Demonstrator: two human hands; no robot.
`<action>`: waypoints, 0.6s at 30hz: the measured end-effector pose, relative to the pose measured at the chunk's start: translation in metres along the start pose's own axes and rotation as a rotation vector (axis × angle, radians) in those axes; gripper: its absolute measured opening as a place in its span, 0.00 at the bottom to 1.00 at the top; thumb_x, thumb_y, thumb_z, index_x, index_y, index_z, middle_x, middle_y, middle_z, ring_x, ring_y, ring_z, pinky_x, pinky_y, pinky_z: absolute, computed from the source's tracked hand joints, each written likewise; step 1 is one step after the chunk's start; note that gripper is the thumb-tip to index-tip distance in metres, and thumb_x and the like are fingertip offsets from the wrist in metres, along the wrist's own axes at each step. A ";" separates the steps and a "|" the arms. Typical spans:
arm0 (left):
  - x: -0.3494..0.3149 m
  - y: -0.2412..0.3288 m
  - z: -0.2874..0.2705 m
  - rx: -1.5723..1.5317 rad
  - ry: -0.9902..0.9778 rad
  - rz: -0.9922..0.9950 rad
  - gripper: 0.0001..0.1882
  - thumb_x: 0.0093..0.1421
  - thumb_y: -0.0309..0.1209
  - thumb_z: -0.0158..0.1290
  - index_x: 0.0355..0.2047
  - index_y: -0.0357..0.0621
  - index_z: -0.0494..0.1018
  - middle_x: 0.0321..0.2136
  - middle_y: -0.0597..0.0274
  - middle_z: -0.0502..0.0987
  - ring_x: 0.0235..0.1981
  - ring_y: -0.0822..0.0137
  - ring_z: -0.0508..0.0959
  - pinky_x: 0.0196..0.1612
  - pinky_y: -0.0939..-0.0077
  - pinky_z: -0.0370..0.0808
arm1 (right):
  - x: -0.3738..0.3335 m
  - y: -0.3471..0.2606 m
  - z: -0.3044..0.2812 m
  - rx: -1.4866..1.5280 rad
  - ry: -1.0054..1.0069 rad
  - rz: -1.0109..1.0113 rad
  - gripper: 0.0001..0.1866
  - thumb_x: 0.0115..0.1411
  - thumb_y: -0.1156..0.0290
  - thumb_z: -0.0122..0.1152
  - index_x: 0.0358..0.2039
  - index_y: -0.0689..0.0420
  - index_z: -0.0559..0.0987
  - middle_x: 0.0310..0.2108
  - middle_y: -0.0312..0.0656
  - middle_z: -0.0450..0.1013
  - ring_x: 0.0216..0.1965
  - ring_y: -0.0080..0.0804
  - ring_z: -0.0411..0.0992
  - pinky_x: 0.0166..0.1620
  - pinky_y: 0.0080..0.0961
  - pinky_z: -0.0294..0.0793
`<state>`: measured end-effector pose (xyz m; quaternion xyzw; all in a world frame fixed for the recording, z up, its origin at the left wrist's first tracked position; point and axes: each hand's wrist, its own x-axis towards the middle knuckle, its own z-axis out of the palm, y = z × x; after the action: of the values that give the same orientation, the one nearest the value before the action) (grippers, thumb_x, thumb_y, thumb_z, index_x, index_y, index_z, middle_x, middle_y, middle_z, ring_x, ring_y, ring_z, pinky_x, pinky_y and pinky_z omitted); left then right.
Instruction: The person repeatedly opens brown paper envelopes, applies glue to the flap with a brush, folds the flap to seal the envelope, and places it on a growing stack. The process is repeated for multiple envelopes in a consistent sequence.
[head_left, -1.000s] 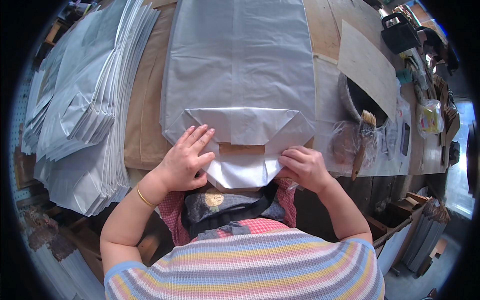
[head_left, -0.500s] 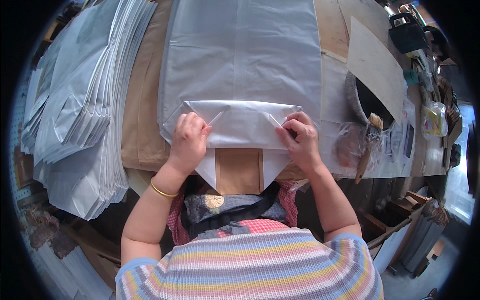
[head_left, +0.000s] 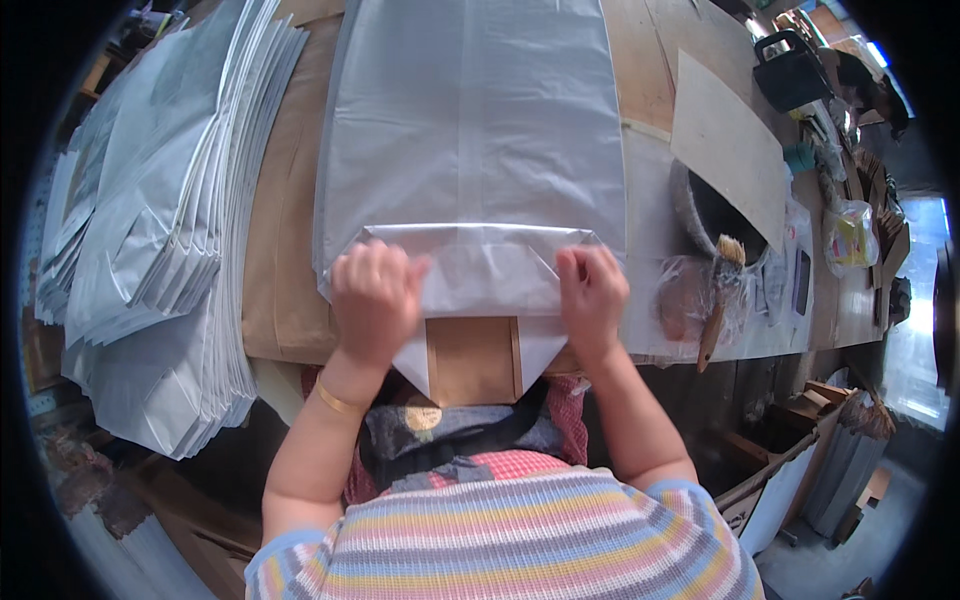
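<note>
A silvery-white paper bag (head_left: 480,290) lies on top of a stack of wide bags, its near end folded into a flat band with slanted corners. A brown paper panel (head_left: 473,360) shows below the band, between two white slanted flaps, reaching over the table's near edge. My left hand (head_left: 377,300), slightly blurred, is curled into a fist over the band's left corner. Over the right corner, my right hand (head_left: 593,298) is also curled, thumb up beside the fingers. No paper shows between the fingers of either hand. Whether the knuckles press on the bag is hard to see.
Fanned piles of silvery bags (head_left: 170,220) stand on the left beside brown paper (head_left: 285,240). To the right are a dark round bowl (head_left: 700,205) partly under a board (head_left: 730,150), a wood-handled brush (head_left: 715,310) and clear plastic. Bundles (head_left: 840,450) stand below right.
Both hands have let go of the folded corners they pinched and have curled into fists over them. The view has shifted slightly, so the bag sits lower in it.
</note>
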<state>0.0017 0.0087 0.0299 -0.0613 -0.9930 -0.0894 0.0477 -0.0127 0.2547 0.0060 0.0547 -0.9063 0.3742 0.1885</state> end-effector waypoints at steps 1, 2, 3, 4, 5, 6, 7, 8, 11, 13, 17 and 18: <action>-0.001 0.005 -0.003 -0.105 0.075 0.207 0.16 0.55 0.35 0.57 0.39 0.37 0.74 0.45 0.50 0.75 0.52 0.53 0.73 0.56 0.56 0.66 | -0.009 -0.003 0.001 -0.069 0.080 -0.168 0.12 0.50 0.66 0.69 0.34 0.56 0.81 0.31 0.42 0.77 0.32 0.42 0.75 0.36 0.35 0.75; -0.006 0.009 -0.004 -0.210 0.141 0.408 0.21 0.55 0.33 0.55 0.47 0.34 0.73 0.51 0.47 0.73 0.58 0.52 0.69 0.64 0.55 0.60 | -0.014 -0.026 -0.001 -0.123 -0.105 -0.250 0.26 0.48 0.70 0.67 0.50 0.58 0.76 0.45 0.46 0.76 0.48 0.46 0.73 0.52 0.39 0.71; -0.011 0.016 -0.001 -0.139 -0.020 0.431 0.28 0.55 0.35 0.53 0.54 0.33 0.67 0.57 0.46 0.68 0.63 0.53 0.63 0.67 0.56 0.53 | -0.018 -0.041 0.003 -0.120 -0.341 -0.311 0.36 0.50 0.69 0.64 0.61 0.61 0.66 0.59 0.50 0.67 0.62 0.47 0.63 0.66 0.42 0.56; -0.015 0.020 0.007 -0.068 -0.181 0.452 0.35 0.54 0.36 0.51 0.62 0.32 0.61 0.63 0.46 0.62 0.68 0.55 0.57 0.71 0.58 0.46 | -0.023 -0.052 0.018 -0.056 -0.536 -0.315 0.43 0.48 0.68 0.66 0.64 0.62 0.60 0.65 0.55 0.58 0.68 0.47 0.54 0.69 0.42 0.48; -0.010 0.020 0.013 0.077 -0.207 0.443 0.46 0.52 0.44 0.53 0.66 0.31 0.52 0.68 0.46 0.51 0.71 0.55 0.48 0.72 0.60 0.41 | -0.027 -0.053 0.026 -0.150 -0.510 -0.326 0.43 0.50 0.64 0.65 0.65 0.64 0.59 0.66 0.55 0.56 0.69 0.47 0.52 0.70 0.42 0.47; -0.008 0.015 0.014 0.047 -0.245 0.378 0.47 0.52 0.45 0.53 0.66 0.31 0.51 0.69 0.46 0.50 0.71 0.55 0.47 0.72 0.60 0.41 | -0.028 -0.053 0.030 -0.244 -0.483 -0.337 0.44 0.51 0.61 0.65 0.65 0.65 0.58 0.66 0.55 0.55 0.69 0.47 0.51 0.70 0.42 0.46; -0.006 0.009 0.012 0.017 -0.281 0.313 0.49 0.51 0.47 0.54 0.67 0.32 0.50 0.69 0.46 0.49 0.71 0.56 0.47 0.72 0.60 0.41 | -0.027 -0.048 0.025 -0.241 -0.477 -0.240 0.45 0.52 0.58 0.64 0.65 0.66 0.57 0.67 0.55 0.55 0.69 0.47 0.51 0.70 0.42 0.44; -0.007 0.005 0.010 -0.019 -0.327 0.247 0.50 0.51 0.48 0.55 0.67 0.32 0.49 0.69 0.47 0.48 0.72 0.57 0.46 0.72 0.61 0.41 | -0.025 -0.044 0.012 -0.239 -0.479 -0.137 0.46 0.53 0.55 0.63 0.66 0.66 0.57 0.67 0.55 0.54 0.69 0.47 0.50 0.71 0.41 0.43; -0.004 0.014 0.003 0.086 -0.353 0.177 0.54 0.50 0.51 0.55 0.67 0.28 0.47 0.69 0.41 0.46 0.72 0.53 0.45 0.72 0.59 0.41 | -0.017 -0.033 -0.011 -0.292 -0.526 -0.194 0.46 0.53 0.54 0.65 0.64 0.68 0.58 0.66 0.55 0.56 0.69 0.47 0.52 0.70 0.41 0.45; -0.008 0.030 0.002 0.136 -0.367 0.154 0.53 0.50 0.49 0.55 0.66 0.25 0.47 0.68 0.37 0.46 0.71 0.50 0.45 0.72 0.57 0.41 | -0.019 -0.036 -0.011 -0.299 -0.506 -0.223 0.45 0.51 0.56 0.67 0.62 0.68 0.61 0.63 0.54 0.60 0.67 0.46 0.56 0.69 0.41 0.49; -0.014 0.014 0.023 0.028 -0.250 0.316 0.51 0.48 0.44 0.55 0.66 0.26 0.48 0.69 0.39 0.46 0.71 0.49 0.46 0.72 0.57 0.42 | -0.014 -0.042 -0.012 -0.256 -0.522 -0.240 0.42 0.50 0.59 0.68 0.60 0.69 0.64 0.60 0.55 0.65 0.65 0.47 0.60 0.68 0.41 0.54; -0.012 0.015 0.022 -0.016 -0.255 0.276 0.51 0.47 0.44 0.55 0.66 0.26 0.48 0.69 0.39 0.47 0.71 0.50 0.46 0.72 0.57 0.42 | -0.014 -0.040 -0.011 -0.202 -0.499 -0.203 0.41 0.50 0.59 0.69 0.59 0.69 0.65 0.59 0.55 0.66 0.64 0.48 0.60 0.67 0.41 0.55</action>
<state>0.0133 0.0259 0.0102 -0.2080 -0.9724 -0.0814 -0.0671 0.0133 0.2329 0.0339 0.2166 -0.9472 0.2364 0.0005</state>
